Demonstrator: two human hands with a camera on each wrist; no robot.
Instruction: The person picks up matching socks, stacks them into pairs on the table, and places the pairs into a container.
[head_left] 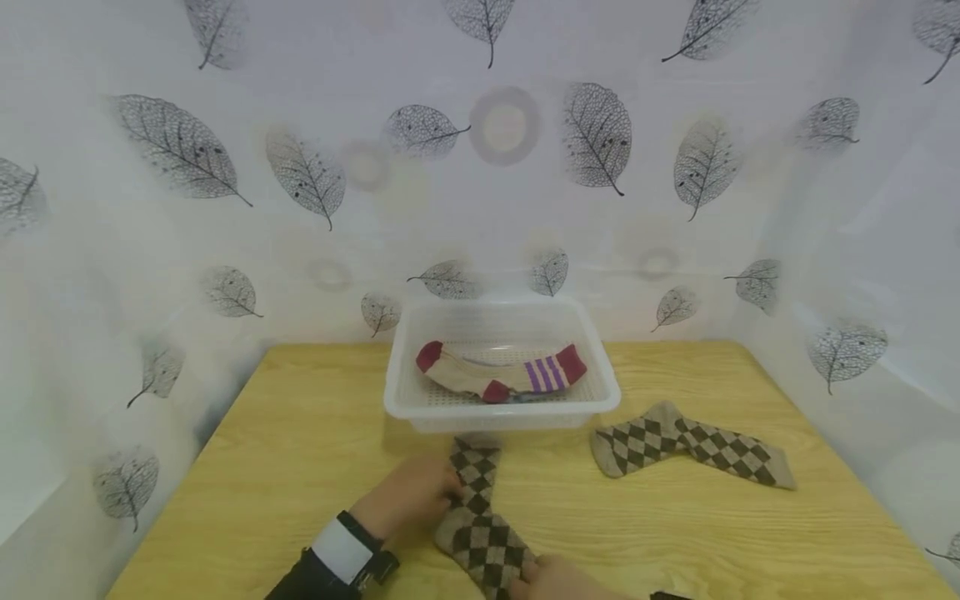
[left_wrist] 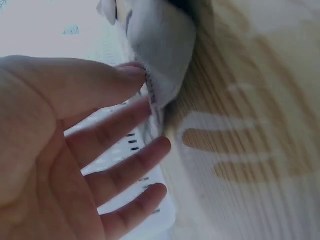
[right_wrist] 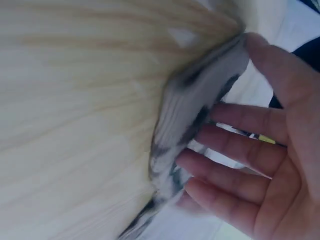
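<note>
Our L hand point(head_left: 422, 497) pinches the near sock point(head_left: 489, 543); our R hand point(head_left: 561, 580), fingers apart, touches it. Let's smooth it flat w/o yanking.

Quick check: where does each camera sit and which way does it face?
Head: worn on the head, facing forward and down at the table, basket and near sock; left hand, left sleeve and right hand show.
Left wrist: worn there, facing the near sock's pinched edge; left hand shows palm-side.
Right wrist: worn there, facing the near sock; right hand shows palm-side.
Head and left wrist share the basket.
</note>
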